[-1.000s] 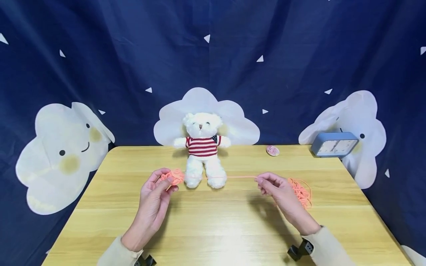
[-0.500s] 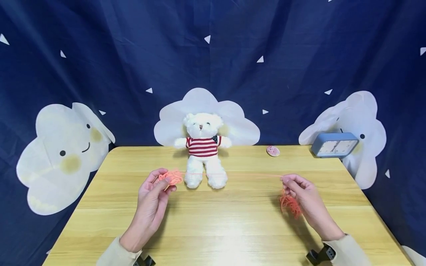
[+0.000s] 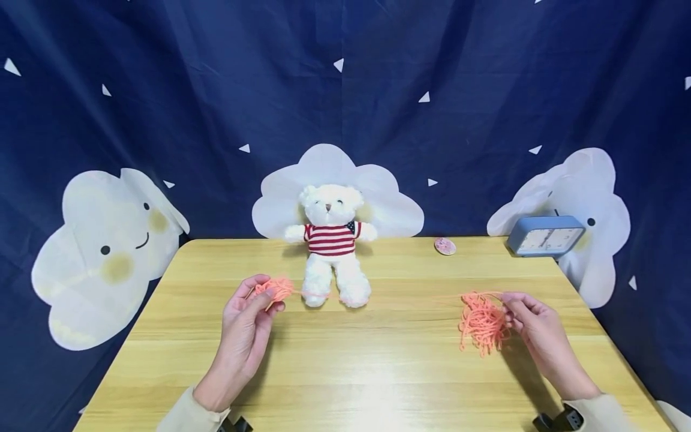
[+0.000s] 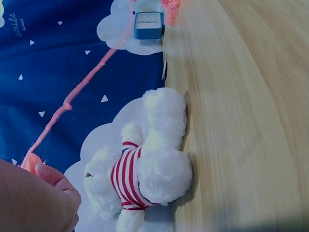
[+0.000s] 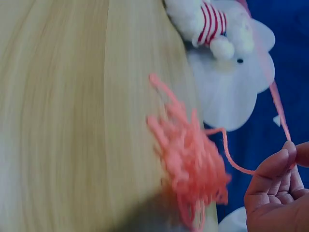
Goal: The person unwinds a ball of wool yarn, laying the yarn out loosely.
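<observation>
My left hand [image 3: 248, 324] holds a small bundle of coral yarn [image 3: 275, 290] between thumb and fingers, at the left of the table. Far to the right, my right hand [image 3: 540, 330] pinches a strand of the same yarn [image 5: 278, 101] between thumb and fingertips. That strand stretches across to the left hand, passing in front of the teddy bear's legs in the head view. A loose, tangled clump of yarn [image 3: 482, 324] hangs beside the right fingertips; a short length links it to the pinch in the right wrist view.
A white teddy bear [image 3: 331, 240] in a red-striped shirt sits at the back middle of the wooden table [image 3: 345, 372]. A round pink disc [image 3: 445, 246] lies at the back edge. A blue clock [image 3: 546, 236] stands at the back right corner, before a dark blue curtain [image 3: 459, 132].
My right hand has moved right, drawing the strand out longer. The tangled clump has shifted from behind the right hand to its left side. The left hand has barely moved.
</observation>
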A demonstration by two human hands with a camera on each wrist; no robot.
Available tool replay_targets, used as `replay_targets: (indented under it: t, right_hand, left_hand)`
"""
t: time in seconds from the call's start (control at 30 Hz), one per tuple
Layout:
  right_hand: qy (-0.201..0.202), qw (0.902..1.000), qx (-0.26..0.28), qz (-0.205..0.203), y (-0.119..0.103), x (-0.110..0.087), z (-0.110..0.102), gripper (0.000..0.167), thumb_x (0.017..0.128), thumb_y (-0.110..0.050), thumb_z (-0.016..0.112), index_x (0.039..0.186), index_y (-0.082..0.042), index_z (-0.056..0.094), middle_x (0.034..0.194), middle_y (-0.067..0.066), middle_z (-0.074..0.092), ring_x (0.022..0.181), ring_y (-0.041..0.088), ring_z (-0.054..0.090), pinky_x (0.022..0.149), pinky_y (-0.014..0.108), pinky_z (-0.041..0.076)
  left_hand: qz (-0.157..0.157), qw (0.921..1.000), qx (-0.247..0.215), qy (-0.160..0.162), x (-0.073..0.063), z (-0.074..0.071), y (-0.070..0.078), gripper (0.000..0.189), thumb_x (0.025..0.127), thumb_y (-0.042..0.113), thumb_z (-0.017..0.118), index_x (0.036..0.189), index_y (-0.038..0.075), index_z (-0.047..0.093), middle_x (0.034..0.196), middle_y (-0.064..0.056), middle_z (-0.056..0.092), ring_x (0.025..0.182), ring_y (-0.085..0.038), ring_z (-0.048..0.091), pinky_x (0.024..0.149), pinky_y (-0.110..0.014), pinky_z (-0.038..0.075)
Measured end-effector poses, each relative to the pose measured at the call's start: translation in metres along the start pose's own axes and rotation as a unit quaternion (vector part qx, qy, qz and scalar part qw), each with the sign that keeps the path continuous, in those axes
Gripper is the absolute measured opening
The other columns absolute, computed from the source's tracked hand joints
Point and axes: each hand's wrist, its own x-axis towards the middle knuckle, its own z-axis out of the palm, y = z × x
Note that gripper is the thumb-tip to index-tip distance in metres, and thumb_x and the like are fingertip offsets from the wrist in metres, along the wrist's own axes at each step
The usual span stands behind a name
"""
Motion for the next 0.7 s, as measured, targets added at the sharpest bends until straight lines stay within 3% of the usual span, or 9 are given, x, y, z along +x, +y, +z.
replay_targets:
  t: [0.1, 0.23, 0.37, 0.53, 0.7]
  right_hand:
    - [0.004, 1.0, -0.003, 0.001, 0.001, 0.0, -0.014, 0.026, 0.113, -0.003, 0.058, 0.104, -0.012, 0.081, 0.089, 0.001, 0.073, 0.075, 0.009, 0.067, 0.067, 0.02, 0.058]
    - [0.016, 0.999, -0.026, 0.033, 0.002, 0.001, -0.029, 0.028, 0.114, -0.006, 0.058, 0.102, -0.016, 0.082, 0.089, -0.001, 0.073, 0.075, 0.008, 0.066, 0.066, 0.019, 0.058]
    - [0.033, 0.9944, -0.068, 0.075, 0.002, 0.002, -0.037, 0.025, 0.113, -0.012, 0.061, 0.099, -0.019, 0.08, 0.088, -0.004, 0.071, 0.076, 0.007, 0.064, 0.066, 0.019, 0.058]
    - [0.042, 0.9897, -0.105, 0.087, 0.002, 0.003, -0.046, 0.028, 0.113, -0.011, 0.06, 0.096, -0.021, 0.08, 0.088, -0.004, 0.071, 0.076, 0.007, 0.065, 0.067, 0.02, 0.059]
    - [0.025, 0.9716, -0.2, 0.124, -0.002, 0.011, -0.052, 0.021, 0.114, -0.021, 0.062, 0.104, -0.015, 0.079, 0.091, -0.007, 0.072, 0.079, 0.005, 0.065, 0.07, 0.021, 0.059]
  left_hand:
    - [0.001, 1.0, -0.001, 0.001, 0.0, 0.0, 0.0, 0.027, 0.101, -0.02, 0.055, 0.117, -0.001, 0.064, 0.103, -0.012, 0.069, 0.086, -0.018, 0.068, 0.073, -0.026, 0.06]
    - [0.002, 1.0, -0.003, 0.002, 0.0, 0.0, 0.001, 0.026, 0.102, -0.02, 0.055, 0.118, -0.001, 0.064, 0.104, -0.011, 0.069, 0.086, -0.018, 0.068, 0.073, -0.026, 0.059]
    - [0.002, 1.0, -0.007, 0.0, 0.001, 0.001, 0.0, 0.026, 0.102, -0.019, 0.056, 0.118, -0.001, 0.064, 0.104, -0.01, 0.068, 0.087, -0.018, 0.067, 0.073, -0.026, 0.059]
    - [0.008, 0.9999, -0.014, 0.003, 0.0, 0.001, 0.001, 0.024, 0.102, -0.019, 0.056, 0.117, -0.002, 0.064, 0.105, -0.011, 0.066, 0.088, -0.019, 0.067, 0.073, -0.026, 0.06]
    - [0.011, 0.9998, -0.016, 0.011, 0.001, 0.002, 0.001, 0.022, 0.103, -0.019, 0.057, 0.117, -0.003, 0.064, 0.105, -0.012, 0.066, 0.088, -0.019, 0.067, 0.072, -0.027, 0.06]
